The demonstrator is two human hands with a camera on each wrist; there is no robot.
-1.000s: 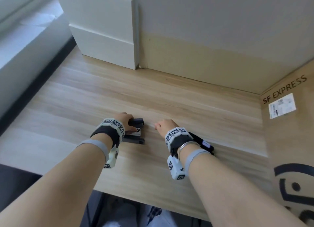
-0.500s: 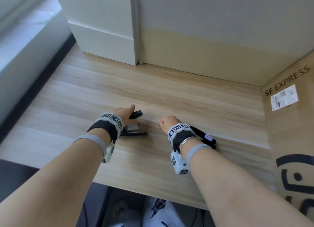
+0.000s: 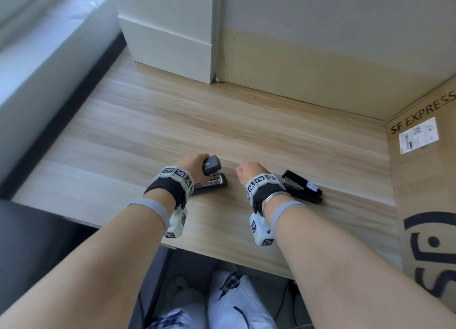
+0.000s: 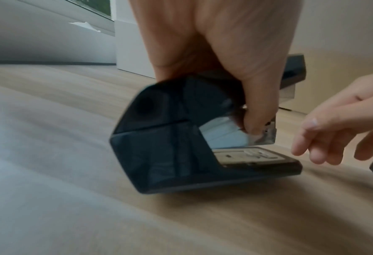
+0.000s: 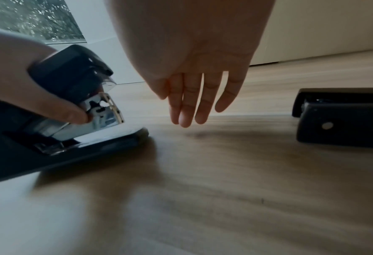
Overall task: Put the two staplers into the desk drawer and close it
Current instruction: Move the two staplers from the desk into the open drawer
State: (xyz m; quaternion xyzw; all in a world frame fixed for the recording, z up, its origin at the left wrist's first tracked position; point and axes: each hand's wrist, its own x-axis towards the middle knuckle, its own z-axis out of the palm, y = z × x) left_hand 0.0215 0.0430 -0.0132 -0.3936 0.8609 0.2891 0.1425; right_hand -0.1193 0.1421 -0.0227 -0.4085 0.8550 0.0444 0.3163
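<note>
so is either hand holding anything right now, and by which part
The left hand grips one stapler by its raised top arm, base on the desk. The right hand holds nothing; the other stapler lies untouched.

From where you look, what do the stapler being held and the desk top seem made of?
Stapler in the left hand: dark casing with a soft sheen, probably plastic; its inner magazine reflects brightly, so likely metal. Desk top: pale streaked wood grain, matte, wood or laminate.

1. Light wood-grain desk top [image 3: 153, 131].
2. Grey stapler [image 3: 212, 178] on it, base flat, top arm hinged up.
3. Black stapler [image 3: 302, 187] flat on it, near right.
4. Cardboard box [image 3: 424, 195] at right edge.
</note>
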